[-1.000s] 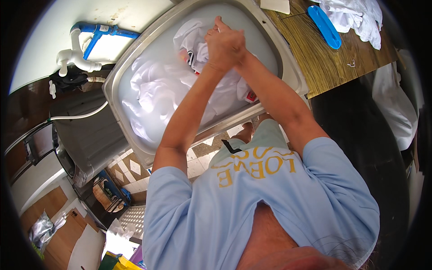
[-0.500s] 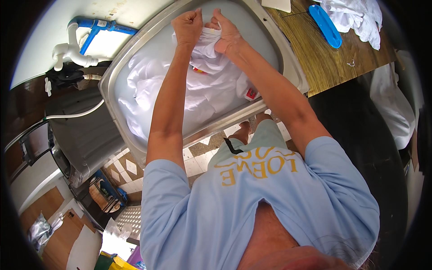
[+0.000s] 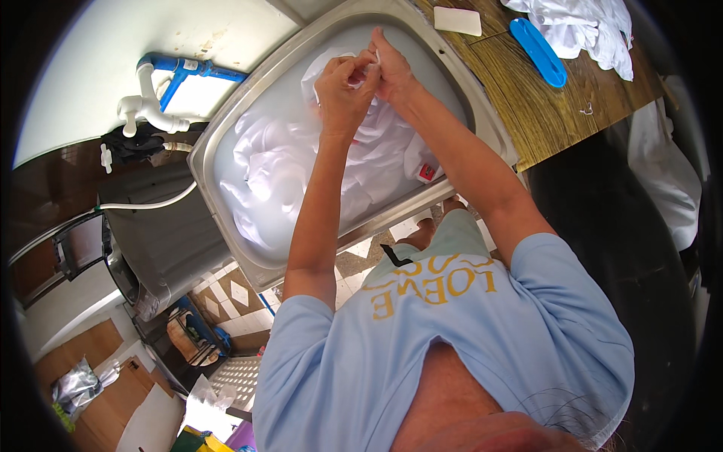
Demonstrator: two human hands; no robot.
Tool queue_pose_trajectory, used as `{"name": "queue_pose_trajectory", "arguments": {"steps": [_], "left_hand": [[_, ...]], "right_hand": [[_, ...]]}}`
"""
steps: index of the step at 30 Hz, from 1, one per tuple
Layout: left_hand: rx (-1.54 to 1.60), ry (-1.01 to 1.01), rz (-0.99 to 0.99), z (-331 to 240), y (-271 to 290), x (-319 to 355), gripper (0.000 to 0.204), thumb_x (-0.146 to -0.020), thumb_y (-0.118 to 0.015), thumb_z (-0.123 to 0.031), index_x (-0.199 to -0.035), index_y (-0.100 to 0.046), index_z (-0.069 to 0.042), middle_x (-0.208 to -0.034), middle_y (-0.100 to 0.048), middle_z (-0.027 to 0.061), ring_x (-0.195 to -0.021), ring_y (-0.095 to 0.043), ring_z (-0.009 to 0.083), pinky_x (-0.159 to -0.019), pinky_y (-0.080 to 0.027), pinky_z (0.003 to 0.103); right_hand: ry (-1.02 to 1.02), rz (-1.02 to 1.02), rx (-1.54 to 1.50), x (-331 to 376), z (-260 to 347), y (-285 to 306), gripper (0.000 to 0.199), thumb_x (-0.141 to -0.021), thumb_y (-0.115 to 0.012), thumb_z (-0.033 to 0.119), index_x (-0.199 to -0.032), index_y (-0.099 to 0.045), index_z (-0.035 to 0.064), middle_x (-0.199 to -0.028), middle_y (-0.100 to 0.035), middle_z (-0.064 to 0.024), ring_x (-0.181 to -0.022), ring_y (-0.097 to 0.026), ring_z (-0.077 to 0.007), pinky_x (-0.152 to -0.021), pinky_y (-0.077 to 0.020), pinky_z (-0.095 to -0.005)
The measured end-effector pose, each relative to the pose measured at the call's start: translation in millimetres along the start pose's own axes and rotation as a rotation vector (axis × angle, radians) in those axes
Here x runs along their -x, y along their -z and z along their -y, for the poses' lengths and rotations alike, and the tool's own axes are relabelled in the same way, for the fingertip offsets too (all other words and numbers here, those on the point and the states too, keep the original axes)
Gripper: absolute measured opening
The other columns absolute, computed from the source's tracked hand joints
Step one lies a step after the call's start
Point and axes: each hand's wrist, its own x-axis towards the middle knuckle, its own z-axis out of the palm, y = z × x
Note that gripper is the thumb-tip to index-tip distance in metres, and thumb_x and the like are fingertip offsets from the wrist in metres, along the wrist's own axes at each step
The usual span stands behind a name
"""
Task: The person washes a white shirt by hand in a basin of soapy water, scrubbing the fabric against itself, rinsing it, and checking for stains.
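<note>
Soaking white garments point(image 3: 282, 162) lie heaped in cloudy water inside a metal sink basin point(image 3: 497, 139). My left hand point(image 3: 346, 92) is closed in a pinch on a bunched white garment point(image 3: 320, 71) over the far part of the basin. Against it, my right hand point(image 3: 393, 74) is closed around the same cloth, its thumb pointing up. The two hands touch or nearly touch, and much of the gripped fabric is hidden between the fingers. A small red patch point(image 3: 427, 172) shows on the cloth near my right forearm.
On the wooden counter point(image 3: 527, 128) to the right are a pale rectangular bar point(image 3: 457, 21), a blue brush point(image 3: 538, 53) and a white cloth pile point(image 3: 580, 30). A white tap point(image 3: 151, 105) on blue pipe stands left of the basin. A white bag point(image 3: 663, 177) hangs at far right.
My left hand has come right and down, from a fist to a pinch against my right hand. The cloth hanging between the hands is now mostly hidden. The whole view has shifted slightly.
</note>
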Motion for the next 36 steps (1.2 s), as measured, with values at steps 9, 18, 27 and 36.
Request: {"name": "queue_pose_trajectory", "arguments": {"steps": [9, 18, 27, 36], "left_hand": [[-0.159, -0.051, -0.118, 9, -10, 6, 0.013, -0.074, -0.067, -0.001, -0.086, -0.069, 0.002, -0.081, -0.066, 0.0102, -0.066, -0.066, 0.0164, -0.062, -0.052, 0.027], [-0.287, -0.064, -0.117, 11, -7, 0, 0.006, -0.075, -0.064, -0.002, -0.079, -0.064, 0.001, -0.074, -0.064, 0.0102, -0.062, -0.064, 0.0180, -0.059, -0.051, 0.027], [0.127, 0.100, -0.083, 14, 4, -62, 0.012, -0.086, -0.062, -0.008, -0.088, -0.065, 0.003, -0.071, -0.064, 0.0047, -0.063, -0.062, 0.0115, -0.062, -0.052, 0.024], [-0.248, -0.356, 0.231, 7, -95, -214, 0.014, -0.080, -0.063, -0.010, -0.092, -0.070, -0.004, -0.076, -0.069, 0.0058, -0.069, -0.065, 0.0113, -0.065, -0.051, 0.025]], "right_hand": [[0.204, -0.194, 0.172, 7, -5, -17, 0.044, -0.093, -0.054, 0.044, -0.065, -0.042, 0.0120, -0.059, -0.038, 0.0016, -0.057, -0.034, -0.0117, -0.054, -0.0317, -0.0273], [0.191, -0.152, 0.153, 3, -5, -13, 0.044, -0.092, -0.055, 0.043, -0.064, -0.043, 0.0124, -0.059, -0.040, 0.0006, -0.055, -0.035, -0.0123, -0.054, -0.0325, -0.0286], [0.005, -0.234, -0.075, -10, 4, -1, 0.046, -0.093, -0.050, 0.048, -0.063, -0.042, 0.0148, -0.060, -0.040, -0.0003, -0.057, -0.037, -0.0145, -0.057, -0.0348, -0.0307], [0.004, -0.306, -0.100, -21, -9, 9, 0.047, -0.089, -0.057, 0.050, -0.061, -0.038, 0.0180, -0.052, -0.034, 0.0013, -0.046, -0.030, -0.0136, -0.047, -0.0279, -0.0290]]}}
